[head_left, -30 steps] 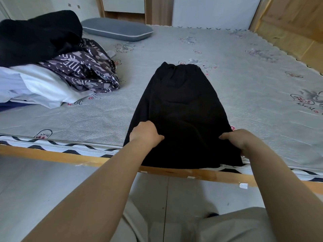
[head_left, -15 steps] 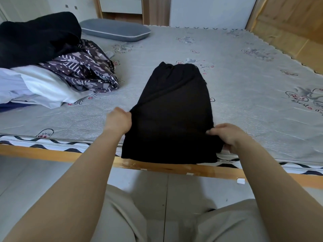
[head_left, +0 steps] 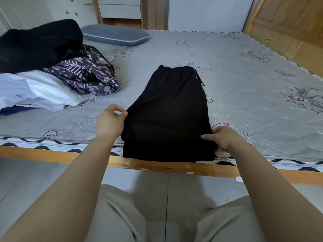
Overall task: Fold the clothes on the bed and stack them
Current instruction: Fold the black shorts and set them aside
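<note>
Your hands, left [head_left: 110, 123] and right [head_left: 222, 138], pinch the sides of the black garment [head_left: 169, 116] at the edge of the bed [head_left: 244, 95], probably to fold it away from you.

A bedroom in a home: a wide wooden-framed bed [head_left: 157, 165] covered by a grey printed mattress pad [head_left: 244, 88] fills the room, with a flat grey pillow [head_left: 115, 37] at its far end. Unfolded laundry lies heaped at the left, a patterned purple-and-white garment [head_left: 87, 75] among it. White drawer fronts [head_left: 120, 7] stand behind the bed, pale wooden panelling [head_left: 288, 23] at the right, and pale floor tiles [head_left: 35, 180] below.
</note>
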